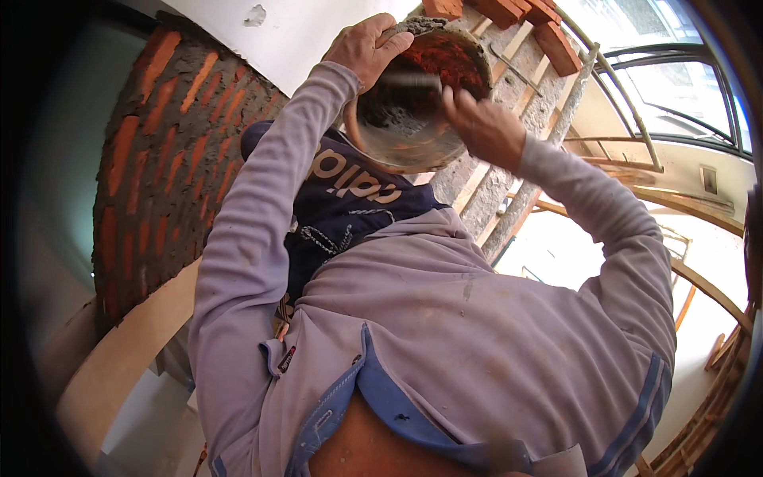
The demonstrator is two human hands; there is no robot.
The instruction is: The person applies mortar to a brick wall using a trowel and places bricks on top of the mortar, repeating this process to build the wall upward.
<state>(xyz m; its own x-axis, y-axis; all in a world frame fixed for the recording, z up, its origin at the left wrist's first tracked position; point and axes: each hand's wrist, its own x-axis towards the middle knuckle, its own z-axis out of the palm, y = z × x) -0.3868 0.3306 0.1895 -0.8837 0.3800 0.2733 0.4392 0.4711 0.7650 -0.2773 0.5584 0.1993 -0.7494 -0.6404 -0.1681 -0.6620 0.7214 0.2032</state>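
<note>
Nearest my remote view lies the wearer's pale mauve shirt (477, 318), with blue edging at its open front; beyond it come the dark trousers (318, 199), with a loose cord. Past these, at the upper middle, is the bucket (413, 151) — I see grey mortar (397, 119) inside and an orange stain on its far inner wall. The left hand (366, 52) is clamped on the bucket's rim, thumb over the edge. The right hand (485, 123), blurred, has its fingers closed on a flat tool (409, 79), which reaches into the mouth.

Right hand and tool stand in my way, covering part of the mouth; the left sleeve (246, 199) crosses before a brick wall (171, 159) smeared with mortar. To the left below runs a curved pale board (135, 350). Behind the bucket stretch a rough plank (465, 171) and poles (548, 135), with loose red bricks (556, 48) at the top; farthest off, upper right, is a window (683, 87).

The bucket's mouth faces up toward the camera, its axis running away from me — I cannot tell its exact lean. The tool points left from the right hand, its long axis nearly level across my view.
</note>
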